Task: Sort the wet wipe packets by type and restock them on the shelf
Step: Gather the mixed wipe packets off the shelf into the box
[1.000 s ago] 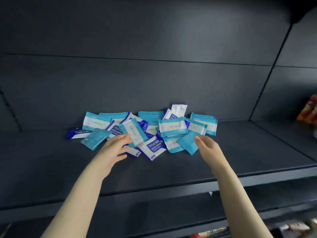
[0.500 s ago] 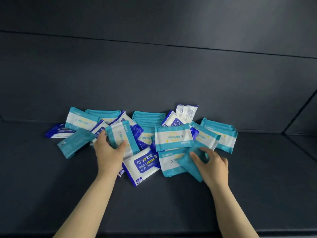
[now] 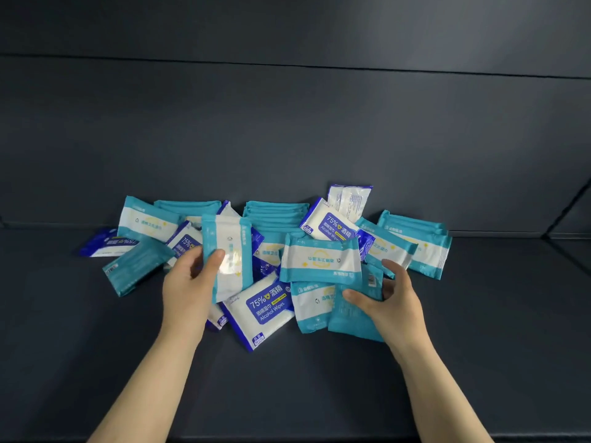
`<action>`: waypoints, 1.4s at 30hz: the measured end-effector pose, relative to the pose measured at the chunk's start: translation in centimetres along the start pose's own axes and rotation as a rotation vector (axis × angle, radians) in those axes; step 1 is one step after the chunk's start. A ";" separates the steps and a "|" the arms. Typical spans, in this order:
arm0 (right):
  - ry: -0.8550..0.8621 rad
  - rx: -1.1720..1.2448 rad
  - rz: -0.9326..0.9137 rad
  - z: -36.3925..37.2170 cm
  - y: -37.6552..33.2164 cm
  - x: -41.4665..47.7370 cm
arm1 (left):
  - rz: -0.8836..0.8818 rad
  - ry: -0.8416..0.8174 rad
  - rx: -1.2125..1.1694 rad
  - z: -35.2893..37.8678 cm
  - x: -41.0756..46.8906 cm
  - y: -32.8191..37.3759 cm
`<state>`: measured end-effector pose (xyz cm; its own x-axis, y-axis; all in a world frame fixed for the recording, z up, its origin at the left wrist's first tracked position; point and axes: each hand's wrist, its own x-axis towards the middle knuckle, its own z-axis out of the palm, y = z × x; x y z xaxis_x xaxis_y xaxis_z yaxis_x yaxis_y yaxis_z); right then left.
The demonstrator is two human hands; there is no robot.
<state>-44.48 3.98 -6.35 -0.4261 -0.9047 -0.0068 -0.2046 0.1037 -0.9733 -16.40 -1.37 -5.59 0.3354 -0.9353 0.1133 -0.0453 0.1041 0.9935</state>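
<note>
Wet wipe packets [image 3: 319, 260]: each grip now holds one teal packet, and sorting has only just begun.

The left grip [image 3: 188, 282] is clamped on a teal-and-white packet [image 3: 230, 251], thumb on its face and fingers behind, with the packet raised on end above the heap. The right grip [image 3: 396, 302] pinches a plain teal packet [image 3: 355, 318], thumb on top and fingers curled over its far edge. A second ago both grips were apart and merely reaching; half a second ago they had just landed on these two packets. Between the grips lies a blue alcohol packet [image 3: 262, 310]. Beyond them and to either side, teal and blue kinds sit mixed in one heap on the shelf [image 3: 495, 346]. Assessment: the teal type is being drawn out first, and no separate group exists yet.
</note>
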 end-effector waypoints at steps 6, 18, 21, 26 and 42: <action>0.132 0.199 -0.018 -0.3 -0.1 -0.2 | -0.064 0.103 -0.093 -0.3 0.2 0.4; 0.254 0.445 -0.108 -1.5 -2.8 1.0 | -0.138 -0.155 -0.069 -1.1 0.0 1.0; 0.114 0.429 -0.073 0.1 -2.9 1.8 | -0.062 -0.270 0.207 -0.6 -0.7 0.3; 0.115 0.291 0.037 1.5 -0.8 1.8 | 0.071 -0.230 0.503 0.4 -1.8 0.3; -0.008 0.350 -0.001 1.1 -1.8 -0.5 | 0.022 -0.361 0.479 0.4 -3.2 1.3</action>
<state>-42.89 3.80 -4.88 -0.4188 -0.9081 -0.0066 0.1103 -0.0437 -0.9929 -17.93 1.60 -4.62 -0.0073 -0.9991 0.0412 -0.4962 0.0395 0.8673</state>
